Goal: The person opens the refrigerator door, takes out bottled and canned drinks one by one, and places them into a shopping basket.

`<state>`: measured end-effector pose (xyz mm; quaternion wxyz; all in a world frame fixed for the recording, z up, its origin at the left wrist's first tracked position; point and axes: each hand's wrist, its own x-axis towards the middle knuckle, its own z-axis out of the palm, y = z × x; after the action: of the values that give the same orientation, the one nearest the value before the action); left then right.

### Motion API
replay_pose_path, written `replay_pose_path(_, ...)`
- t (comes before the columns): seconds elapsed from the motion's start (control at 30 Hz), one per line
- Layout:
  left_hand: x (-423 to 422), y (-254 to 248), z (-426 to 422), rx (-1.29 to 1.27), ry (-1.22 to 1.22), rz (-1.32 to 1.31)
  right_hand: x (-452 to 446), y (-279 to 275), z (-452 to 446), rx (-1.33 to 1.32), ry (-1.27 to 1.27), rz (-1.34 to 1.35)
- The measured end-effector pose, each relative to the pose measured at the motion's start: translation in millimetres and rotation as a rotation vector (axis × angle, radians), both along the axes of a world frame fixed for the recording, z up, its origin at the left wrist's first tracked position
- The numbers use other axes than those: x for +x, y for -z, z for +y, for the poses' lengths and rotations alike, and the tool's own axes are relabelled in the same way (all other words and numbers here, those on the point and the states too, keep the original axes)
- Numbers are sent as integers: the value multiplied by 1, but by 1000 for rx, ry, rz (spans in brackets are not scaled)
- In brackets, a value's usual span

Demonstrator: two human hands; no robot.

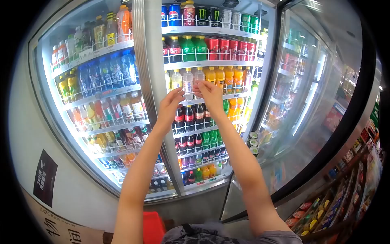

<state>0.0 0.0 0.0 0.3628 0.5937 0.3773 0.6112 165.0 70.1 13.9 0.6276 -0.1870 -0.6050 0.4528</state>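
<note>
Both my arms reach forward into the lit drinks fridge, at the shelf with clear and orange bottles. My left hand [170,106] is at the front of this shelf, its fingers extended toward the rail. To its right, my right hand [209,94] has bent fingers, with thumb and fingertips apart near the wire rail. Between the hands stands a clear bottle [187,78] with a pale label, upright on the shelf. Another clear bottle [199,75] is partly hidden behind my right fingertips. Neither hand visibly holds anything, though contact with the rail cannot be made out.
Orange drink bottles [219,77] line the shelf's right side. Cola bottles [189,114] stand one shelf lower, red cans [223,46] one higher. The glass door [280,122] is swung out to the right. A snack rack [325,207] is at lower right, a red object [153,227] below.
</note>
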Motion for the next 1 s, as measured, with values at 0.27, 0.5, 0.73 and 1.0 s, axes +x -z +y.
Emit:
replay_pose_path(0.27,2,-30,91,179,-59,-48,-40,-20,55,-36,-80,60)
replay_pose_path(0.5,8,-46,153,263,-105,-51,-39,-41,106,48,-83,127)
replay_pose_path(0.73,-19,-92,204,348,-378,67,-62,-76,180,150,22,34)
replay_pose_path(1.0,-41,-124,282,411,-660,192,-102,-112,269,458,294,-148)
